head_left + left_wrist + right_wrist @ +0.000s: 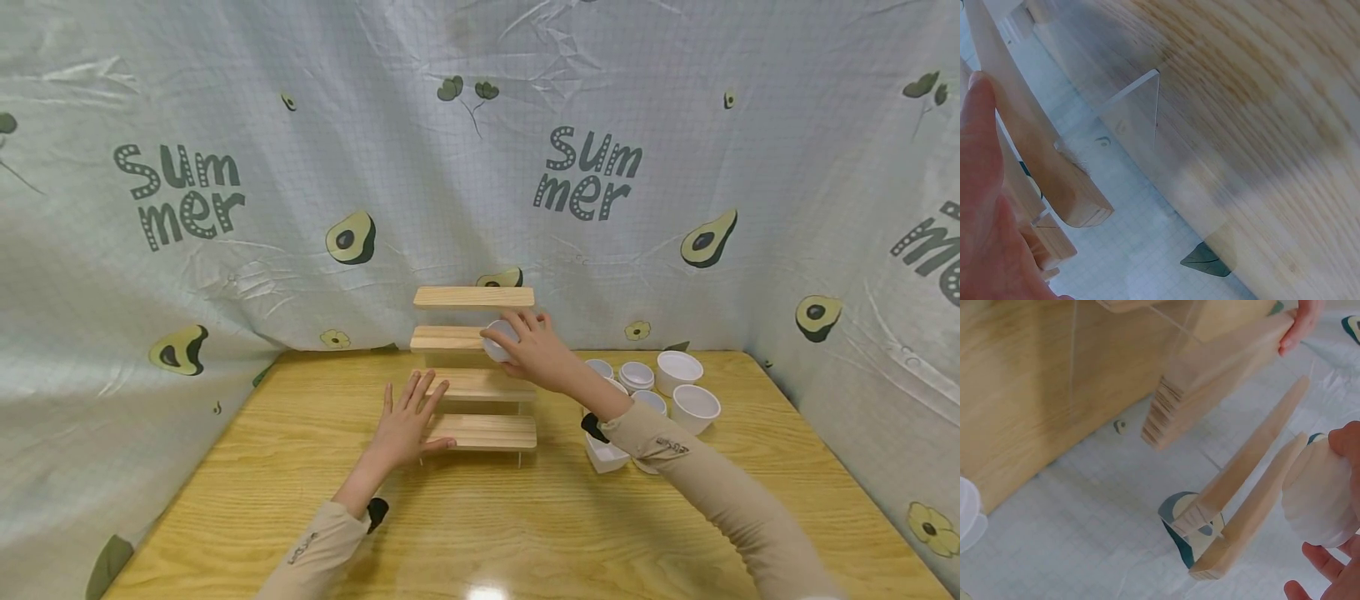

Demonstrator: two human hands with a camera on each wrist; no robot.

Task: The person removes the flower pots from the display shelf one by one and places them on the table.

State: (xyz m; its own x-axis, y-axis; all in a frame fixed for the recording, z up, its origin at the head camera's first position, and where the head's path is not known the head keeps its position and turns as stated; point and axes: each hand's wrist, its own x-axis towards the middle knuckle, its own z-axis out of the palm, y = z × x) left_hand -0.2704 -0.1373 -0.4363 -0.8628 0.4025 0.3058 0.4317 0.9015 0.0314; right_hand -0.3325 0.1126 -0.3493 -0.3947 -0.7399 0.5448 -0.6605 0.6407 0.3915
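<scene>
A stepped wooden display stand (pixel 483 432) with several light boards on clear supports rises at the middle of the table. My right hand (pixel 542 357) grips a small white bowl (pixel 497 342) by its sides, in front of the stand's second board from the top. Ridges show on the bowl's side (pixel 1319 494) in the right wrist view. At the stand's left end, my left hand (pixel 402 432) spreads its fingers over the lower boards. Its thumb (pixel 980 106) lies against a board's edge (pixel 1029 125) in the left wrist view.
Several white bowls and cups stand at the table's right, among them a round cup (pixel 695 407) and a squarish dish (pixel 606 454), partly hidden by my right arm. A printed curtain (pixel 420 167) hangs behind the wooden table (pixel 480 533).
</scene>
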